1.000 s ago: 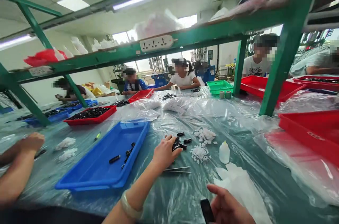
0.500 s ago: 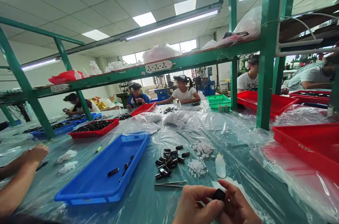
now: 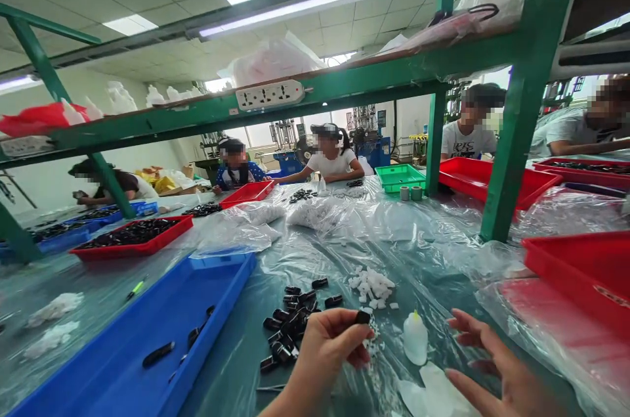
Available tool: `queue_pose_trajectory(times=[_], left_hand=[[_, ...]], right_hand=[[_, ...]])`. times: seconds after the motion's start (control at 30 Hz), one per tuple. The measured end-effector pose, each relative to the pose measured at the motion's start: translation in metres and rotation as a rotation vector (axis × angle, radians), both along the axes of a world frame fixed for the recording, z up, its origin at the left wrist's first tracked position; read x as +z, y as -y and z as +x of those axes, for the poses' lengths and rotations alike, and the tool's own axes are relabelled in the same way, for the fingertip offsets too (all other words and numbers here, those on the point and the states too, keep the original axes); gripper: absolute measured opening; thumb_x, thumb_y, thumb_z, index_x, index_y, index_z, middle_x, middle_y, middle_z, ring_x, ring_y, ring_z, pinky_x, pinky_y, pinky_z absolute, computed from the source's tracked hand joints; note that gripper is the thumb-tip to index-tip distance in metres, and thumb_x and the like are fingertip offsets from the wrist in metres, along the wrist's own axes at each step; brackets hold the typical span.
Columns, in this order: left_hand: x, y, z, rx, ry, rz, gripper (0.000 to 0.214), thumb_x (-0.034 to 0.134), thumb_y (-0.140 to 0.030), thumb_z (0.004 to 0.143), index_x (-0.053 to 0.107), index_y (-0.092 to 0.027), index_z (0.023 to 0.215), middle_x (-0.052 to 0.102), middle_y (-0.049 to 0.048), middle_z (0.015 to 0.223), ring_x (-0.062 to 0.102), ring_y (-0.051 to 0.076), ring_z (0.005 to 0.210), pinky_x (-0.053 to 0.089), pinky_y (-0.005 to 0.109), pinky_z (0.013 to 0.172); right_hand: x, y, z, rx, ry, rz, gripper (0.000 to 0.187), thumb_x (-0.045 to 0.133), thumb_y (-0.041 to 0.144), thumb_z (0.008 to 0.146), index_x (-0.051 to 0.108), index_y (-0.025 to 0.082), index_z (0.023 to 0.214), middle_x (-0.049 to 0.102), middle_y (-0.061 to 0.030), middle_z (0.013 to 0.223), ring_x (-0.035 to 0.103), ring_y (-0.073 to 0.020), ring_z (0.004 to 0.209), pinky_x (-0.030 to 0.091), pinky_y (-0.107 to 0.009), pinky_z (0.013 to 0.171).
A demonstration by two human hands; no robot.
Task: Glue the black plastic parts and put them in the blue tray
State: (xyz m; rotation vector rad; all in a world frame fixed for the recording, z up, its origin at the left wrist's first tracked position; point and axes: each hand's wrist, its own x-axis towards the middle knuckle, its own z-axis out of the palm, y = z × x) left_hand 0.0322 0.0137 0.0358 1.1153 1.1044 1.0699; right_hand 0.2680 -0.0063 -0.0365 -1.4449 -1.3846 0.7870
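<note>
A long blue plastic tray (image 3: 189, 289) fills the lower left. At lower right the right hand (image 3: 512, 364) is spread, with nothing visible in its grasp; at lower centre the left hand (image 3: 322, 351) pinches. Between them in the frame stands a white plastic bottle (image 3: 416, 341). The small black piece (image 3: 363, 317) sits at the left hand's fingertips, well left of the right hand; its long axis is hidden.

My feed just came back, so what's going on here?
The left hand pinches a small black piece beside a pile of black pieces. The right hand is open near a white bottle, with nothing visible in it. White bits lie beyond the left hand, and the blue tray holds several black parts.
</note>
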Motion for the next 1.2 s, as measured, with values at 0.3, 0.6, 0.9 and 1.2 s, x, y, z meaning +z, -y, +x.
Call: queue_pose_trajectory(times=[0.3,0.6,0.9,1.2], left_hand=[[-0.028,-0.02,-0.007,-0.078,0.133,-0.105,0.036,0.082,-0.039,0.053,0.07,-0.01,0.071,0.072,0.008,0.066,0.06,0.011,0.045,0.045,0.019,0.043],[-0.042,-0.01,-0.011,-0.22,0.246,-0.153,0.028,0.082,-0.029,0.055,0.072,-0.01,0.073,0.071,0.0076,0.07,0.062,0.01,0.049,0.046,0.018,0.046],[-0.038,0.0,-0.004,-0.282,0.257,-0.254,0.024,0.08,-0.019,0.054,0.073,-0.01,0.076,0.072,0.0075,0.075,0.063,0.011,0.052,0.048,0.019,0.048],[-0.034,0.005,-0.001,-0.274,0.241,-0.294,0.034,0.086,-0.034,0.051,0.073,-0.01,0.072,0.072,0.0066,0.07,0.063,0.009,0.051,0.048,0.017,0.05]], right_hand=[[-0.003,-0.044,-0.027,0.333,0.113,-0.045,0.046,0.066,0.035,0.068,0.06,0.017,0.11,0.067,-0.0074,0.103,0.06,-0.026,0.095,0.046,-0.034,0.08],[0.019,-0.057,-0.03,0.34,0.099,0.024,0.041,0.063,0.047,0.073,0.064,0.018,0.101,0.064,-0.0005,0.074,0.056,-0.0174,0.063,0.046,-0.027,0.055],[0.024,-0.046,-0.028,0.182,0.337,0.249,0.035,0.059,0.024,0.073,0.063,0.027,0.108,0.066,-0.0037,0.107,0.058,-0.026,0.103,0.046,-0.038,0.089],[0.021,-0.04,-0.021,0.169,0.445,0.376,0.026,0.053,0.021,0.077,0.058,0.025,0.102,0.066,-0.002,0.098,0.061,-0.021,0.093,0.049,-0.032,0.078]])
